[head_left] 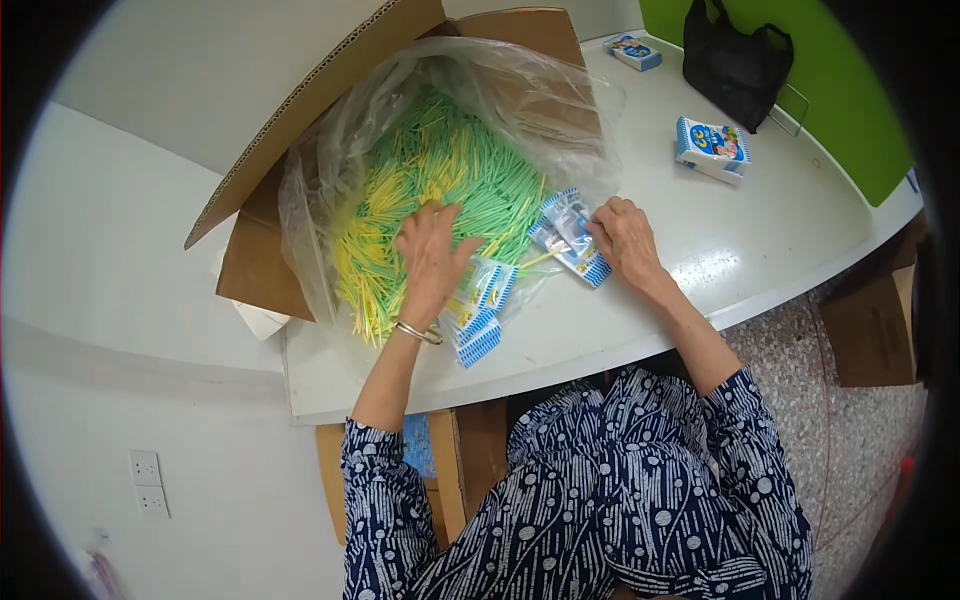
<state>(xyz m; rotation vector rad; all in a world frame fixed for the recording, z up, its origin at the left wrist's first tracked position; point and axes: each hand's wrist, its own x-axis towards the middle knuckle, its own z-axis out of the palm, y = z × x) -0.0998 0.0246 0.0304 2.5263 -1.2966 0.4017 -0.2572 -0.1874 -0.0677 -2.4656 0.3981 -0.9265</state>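
Note:
My left hand (432,256) lies palm down, fingers spread, on a heap of green and yellow plastic sticks (440,190) inside a clear plastic bag (520,90). The bag spills out of a tipped cardboard box (262,255) on the white table (700,250). My right hand (625,238) pinches a small clear packet with blue and white striped edges (568,232) flat on the table; a yellow stick pokes out of it. More such packets (478,312) lie beside my left wrist, which wears a metal bangle.
Two small blue and white printed boxes (712,146) (634,50) and a black bag (736,62) sit at the far right of the table, against a green panel (850,90). A brown carton (872,330) stands on the speckled floor at right. A white wall lies left.

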